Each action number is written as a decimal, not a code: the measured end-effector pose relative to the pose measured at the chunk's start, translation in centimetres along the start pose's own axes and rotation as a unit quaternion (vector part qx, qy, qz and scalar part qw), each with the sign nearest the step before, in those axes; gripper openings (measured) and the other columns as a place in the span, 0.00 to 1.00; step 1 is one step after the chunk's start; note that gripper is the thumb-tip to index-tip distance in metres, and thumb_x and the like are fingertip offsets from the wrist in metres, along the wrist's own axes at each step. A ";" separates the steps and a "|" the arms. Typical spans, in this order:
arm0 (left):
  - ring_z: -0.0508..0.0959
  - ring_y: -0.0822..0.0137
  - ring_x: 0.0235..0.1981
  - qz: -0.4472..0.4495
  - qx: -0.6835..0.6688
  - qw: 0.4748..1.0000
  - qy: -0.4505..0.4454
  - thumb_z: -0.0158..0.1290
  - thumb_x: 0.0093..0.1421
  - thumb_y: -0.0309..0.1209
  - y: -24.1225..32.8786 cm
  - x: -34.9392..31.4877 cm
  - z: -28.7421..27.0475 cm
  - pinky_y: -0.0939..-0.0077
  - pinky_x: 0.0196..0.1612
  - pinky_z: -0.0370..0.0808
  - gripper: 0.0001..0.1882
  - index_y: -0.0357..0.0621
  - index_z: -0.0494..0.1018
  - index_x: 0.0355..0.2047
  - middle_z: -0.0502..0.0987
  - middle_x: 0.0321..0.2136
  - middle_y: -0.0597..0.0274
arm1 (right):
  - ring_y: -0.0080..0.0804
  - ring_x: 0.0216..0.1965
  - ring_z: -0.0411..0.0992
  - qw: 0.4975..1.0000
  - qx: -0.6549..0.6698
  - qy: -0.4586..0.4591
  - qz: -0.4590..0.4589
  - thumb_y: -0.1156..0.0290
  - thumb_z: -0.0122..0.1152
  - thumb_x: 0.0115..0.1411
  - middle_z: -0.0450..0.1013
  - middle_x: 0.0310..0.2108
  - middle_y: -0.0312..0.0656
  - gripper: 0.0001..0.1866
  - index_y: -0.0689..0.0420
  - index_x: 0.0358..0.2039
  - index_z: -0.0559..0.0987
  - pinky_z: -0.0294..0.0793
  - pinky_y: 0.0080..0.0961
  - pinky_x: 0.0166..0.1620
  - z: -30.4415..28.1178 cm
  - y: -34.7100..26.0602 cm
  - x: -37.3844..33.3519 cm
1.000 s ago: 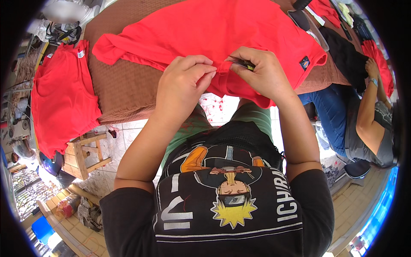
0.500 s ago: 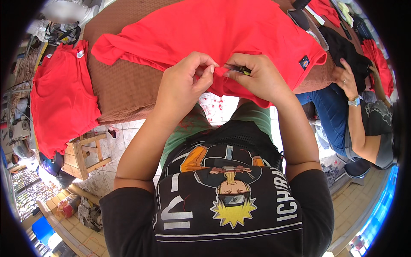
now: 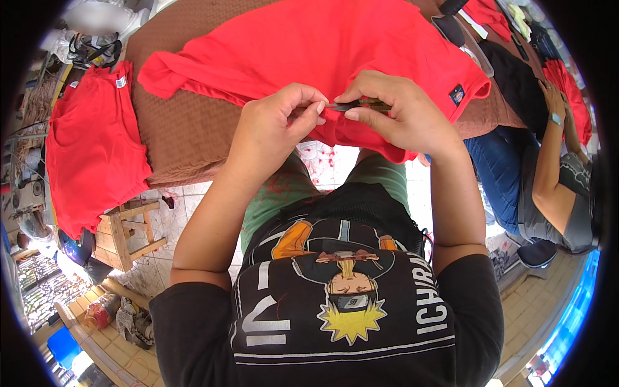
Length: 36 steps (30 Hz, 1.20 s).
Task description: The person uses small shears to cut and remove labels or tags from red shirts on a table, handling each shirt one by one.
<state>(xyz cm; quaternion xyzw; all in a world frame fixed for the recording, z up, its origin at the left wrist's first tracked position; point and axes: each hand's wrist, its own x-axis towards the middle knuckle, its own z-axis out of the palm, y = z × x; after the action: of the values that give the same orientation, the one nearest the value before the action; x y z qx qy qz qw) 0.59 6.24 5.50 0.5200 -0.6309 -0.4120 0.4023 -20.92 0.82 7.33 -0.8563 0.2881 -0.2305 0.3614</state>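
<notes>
A red garment (image 3: 303, 51) lies spread over the brown-covered table, with a small dark label near its right end. Its near edge hangs down toward my lap. My left hand (image 3: 280, 119) is closed in a pinch at that edge; whatever sits between thumb and fingertip is too small to make out. Gripped in my right hand (image 3: 403, 113) is a pair of small dark thread snips (image 3: 354, 105), lying sideways between thumb and fingers. Their tip points left and comes right up to my left fingertips.
Another red garment (image 3: 93, 148) hangs off the table's left end above a wooden stool (image 3: 122, 238). At the right a co-worker (image 3: 554, 174) sits with hands on black cloth (image 3: 509, 80). A clear-edged tray (image 3: 474, 51) lies at the back right. Brown cloth (image 3: 187, 138) covers the table.
My right hand has shifted slightly right and turned, showing more of the snips. My left hand barely moved. The co-worker's hands have moved farther right.
</notes>
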 end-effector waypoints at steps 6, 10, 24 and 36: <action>0.83 0.70 0.34 0.003 0.030 1.000 -0.004 0.55 0.61 0.27 0.2 -0.1 -0.2 0.79 0.36 0.78 0.07 0.38 0.74 0.38 0.81 0.30 0.57 | 0.27 0.35 0.74 0.999 0.041 0.001 0.016 0.78 0.60 0.57 0.71 0.32 0.41 0.08 0.63 0.39 0.78 0.73 0.22 0.39 0.3 -0.4 0.2; 0.83 0.70 0.33 0.012 0.027 1.000 -0.004 0.55 0.61 0.27 0.2 -0.2 0.0 0.78 0.36 0.78 0.07 0.38 0.74 0.38 0.81 0.30 0.56 | 0.32 0.33 0.74 1.000 0.025 0.009 -0.001 0.77 0.61 0.56 0.72 0.30 0.42 0.07 0.61 0.37 0.78 0.73 0.25 0.37 0.4 -0.3 0.3; 0.83 0.69 0.33 0.038 0.070 0.997 -0.007 0.54 0.61 0.28 0.3 -0.1 0.0 0.78 0.34 0.78 0.07 0.39 0.75 0.38 0.81 0.29 0.57 | 0.41 0.30 0.73 0.999 0.024 0.032 -0.024 0.71 0.63 0.53 0.74 0.27 0.43 0.07 0.57 0.33 0.77 0.71 0.33 0.34 0.8 0.3 0.3; 0.75 0.70 0.25 0.296 0.004 0.954 -0.039 0.47 0.65 0.34 3.3 -0.7 -6.0 0.79 0.28 0.70 0.18 0.37 0.73 0.20 0.76 0.26 0.54 | 0.16 0.34 0.70 0.994 0.061 0.075 0.057 0.75 0.61 0.59 0.73 0.33 0.34 0.12 0.61 0.43 0.76 0.69 0.16 0.37 -1.9 -0.2 -1.1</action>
<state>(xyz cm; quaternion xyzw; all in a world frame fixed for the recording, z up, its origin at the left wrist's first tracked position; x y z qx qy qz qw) 5.25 6.69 10.61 0.2947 -0.7734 -0.2918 0.4795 -22.80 0.69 8.49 -0.7951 0.3485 -0.2903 0.4026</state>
